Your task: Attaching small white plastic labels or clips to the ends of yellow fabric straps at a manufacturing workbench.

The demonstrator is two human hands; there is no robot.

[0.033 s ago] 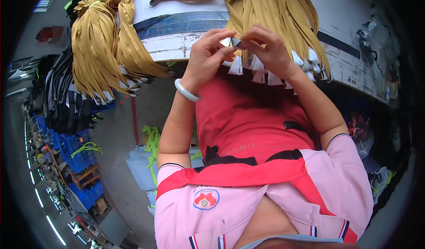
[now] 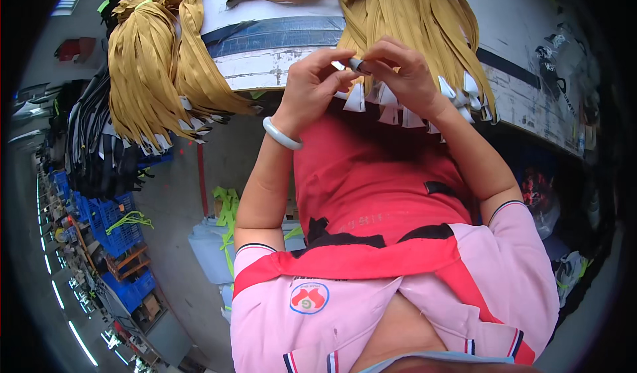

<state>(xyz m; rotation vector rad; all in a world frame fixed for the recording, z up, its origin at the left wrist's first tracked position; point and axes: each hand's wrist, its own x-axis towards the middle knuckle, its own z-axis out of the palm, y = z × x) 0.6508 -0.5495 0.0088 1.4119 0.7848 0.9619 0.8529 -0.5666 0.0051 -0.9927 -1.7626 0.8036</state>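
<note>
1. Nearest to my camera are the person's pink shirt (image 2: 285, 326) and red apron (image 2: 371, 167); both arms reach past them.

2. The right hand (image 2: 406, 77) pinches a small grey-and-white piece (image 2: 355, 64) between thumb and index finger; I read this grip as closed on it.

3. The left hand (image 2: 312, 82), with a pale bangle (image 2: 282, 134) at the wrist, comes to the piece from the other side. Its thumb and index finger curve around it, but I cannot tell if they press.

4. The piece is at the near edge of the table (image 2: 265, 64), in front of gold strips (image 2: 418, 14) with white ends (image 2: 355, 99). If it joins a strip, I cannot tell.

5. The step in hand, I judge, is fine fingertip work on this piece. The next move calls for a steady right pinch and careful left fingers; a loose hold could let it slip.

6. Farther to the left hang a gold bundle (image 2: 142, 68) and dark strips (image 2: 99, 150); beyond them stands a blue crate (image 2: 114, 230).
</note>
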